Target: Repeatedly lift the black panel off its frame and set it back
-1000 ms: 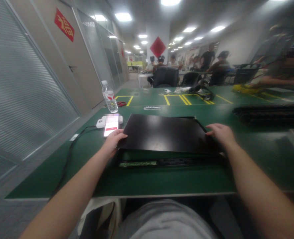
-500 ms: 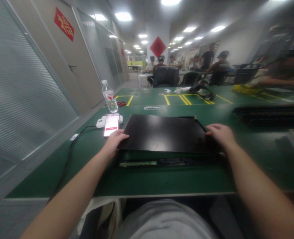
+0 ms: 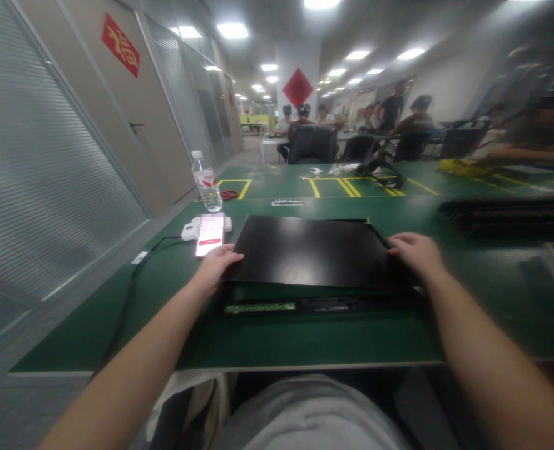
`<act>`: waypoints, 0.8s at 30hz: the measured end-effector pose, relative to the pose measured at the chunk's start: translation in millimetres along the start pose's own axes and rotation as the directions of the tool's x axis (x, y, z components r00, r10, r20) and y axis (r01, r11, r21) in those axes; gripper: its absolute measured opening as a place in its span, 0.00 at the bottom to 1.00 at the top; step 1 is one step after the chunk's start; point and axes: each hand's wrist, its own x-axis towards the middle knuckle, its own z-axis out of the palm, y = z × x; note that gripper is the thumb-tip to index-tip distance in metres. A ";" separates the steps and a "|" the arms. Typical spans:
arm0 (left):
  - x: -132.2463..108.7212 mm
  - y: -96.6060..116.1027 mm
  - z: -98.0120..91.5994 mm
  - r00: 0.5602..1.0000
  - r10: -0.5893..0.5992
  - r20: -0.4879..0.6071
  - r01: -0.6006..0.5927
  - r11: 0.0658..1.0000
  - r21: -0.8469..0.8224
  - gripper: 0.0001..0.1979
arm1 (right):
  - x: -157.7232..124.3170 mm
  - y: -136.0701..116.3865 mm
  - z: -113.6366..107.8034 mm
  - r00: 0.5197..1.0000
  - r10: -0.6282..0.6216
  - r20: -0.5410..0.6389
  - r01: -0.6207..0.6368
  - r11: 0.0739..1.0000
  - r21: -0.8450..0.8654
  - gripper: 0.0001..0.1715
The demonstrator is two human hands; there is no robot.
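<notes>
A flat, glossy black screen panel [image 3: 305,253] lies in front of me, over a dark frame. Along the near side shows a strip with a green circuit board [image 3: 260,308] and a black section beside it. My left hand [image 3: 217,265] is closed on the panel's left edge, its thumb on the top face and its other fingers mostly hidden. On the right edge, my right hand [image 3: 415,251] pinches the panel with bent fingers. A dark corner of the frame [image 3: 368,221] sticks out past the panel's far right.
Left of the panel are a lit phone [image 3: 210,234], a white power strip [image 3: 188,230] with a black cable, a water bottle [image 3: 206,182] and red scissors [image 3: 228,195]. Long black parts [image 3: 506,212] lie to the right. Beyond the green table [image 3: 267,344], people sit at desks.
</notes>
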 end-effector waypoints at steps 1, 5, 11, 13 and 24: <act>0.1 0.0 -0.2 1.000 -0.002 -0.002 0.002 1.000 0.003 0.18 | 0.1 0.0 0.1 1.000 -0.006 -0.002 0.006 1.000 -0.004 0.15; 0.1 0.1 -0.3 1.000 -0.009 -0.013 0.009 1.000 0.009 0.19 | -0.5 -1.9 -0.2 1.000 0.000 -0.003 0.000 0.999 -0.032 0.17; -1.5 1.0 1.6 1.000 0.001 -0.008 -0.001 1.000 0.022 0.18 | -1.1 -3.0 -0.5 1.000 -0.014 -0.005 0.014 0.999 -0.052 0.17; -2.0 1.3 2.1 1.000 -0.001 -0.009 0.001 1.000 0.024 0.18 | -1.1 -2.9 -0.3 1.000 -0.013 -0.006 0.013 0.999 -0.051 0.17; 0.2 0.3 1.3 1.000 0.009 -0.005 -0.009 1.000 0.014 0.24 | -1.2 -4.0 -0.2 1.000 0.022 0.015 -0.021 0.998 -0.067 0.17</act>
